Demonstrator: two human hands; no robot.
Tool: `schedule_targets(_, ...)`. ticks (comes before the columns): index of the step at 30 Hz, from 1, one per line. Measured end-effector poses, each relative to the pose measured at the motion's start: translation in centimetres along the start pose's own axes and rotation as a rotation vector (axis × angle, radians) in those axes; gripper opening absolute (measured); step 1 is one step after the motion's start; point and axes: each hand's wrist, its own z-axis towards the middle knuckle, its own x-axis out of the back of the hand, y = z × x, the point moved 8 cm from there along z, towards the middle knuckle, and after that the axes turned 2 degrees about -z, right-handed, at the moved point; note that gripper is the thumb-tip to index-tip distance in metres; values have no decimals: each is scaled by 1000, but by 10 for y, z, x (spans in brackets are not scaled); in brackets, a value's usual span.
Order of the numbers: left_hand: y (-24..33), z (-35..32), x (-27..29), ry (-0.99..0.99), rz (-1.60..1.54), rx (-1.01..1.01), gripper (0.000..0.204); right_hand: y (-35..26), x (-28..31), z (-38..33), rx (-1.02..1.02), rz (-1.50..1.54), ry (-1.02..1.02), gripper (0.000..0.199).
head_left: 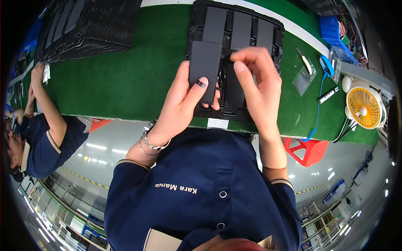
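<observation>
1. Head view: a dark grey, flat, rectangular block (pixel 205 69) is in the person's left hand, over the left side of the black moulded plastic tray, its broad face up.
2. Left hand (pixel 180 98): grasping the block, thumb laid across its face near the lower right edge, fingertips showing past that edge; dark marks show on the thumbnail.
3. Right hand (pixel 264 85): over the tray, just right of the block and apart from it, fingers curled, thumb and forefinger tips close together; I cannot tell whether something thin is pinched there.
4. Black moulded plastic tray (pixel 279 42): beneath both hands, with similar dark grey blocks (pixel 242 31) lying in its compartments.
5. Green work surface (pixel 104 92): bears the tray, with a tall stack of black trays (pixel 104 29) at its far left.
6. Right of the tray: a slim white-handled tool (pixel 307 63), a small clear plastic bag (pixel 303 83), a white marker pen (pixel 328 95) and a white fan with yellow blades (pixel 363 108).
7. Below the table's right part: a red plastic stool (pixel 314 152).
8. Far left: a co-worker in a navy shirt (pixel 48 144), arms reaching toward the table.
</observation>
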Motion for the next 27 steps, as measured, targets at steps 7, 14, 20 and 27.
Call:
schedule_targets(7,8,4,-11,-34,-32,-22,43,8,-17,-26,-200,336,-178,8)
schedule_targets(14,10,5,-17,-17,-25,-21,48,8,-12,-26,-174,291,-161,5)
schedule_targets(20,11,2,-16,73,152,-81,53,-20,-7,-21,144,-105,-95,8)
schedule_targets(27,11,1,-16,50,108,-99,53,10,-21,-31,-328,550,-183,8)
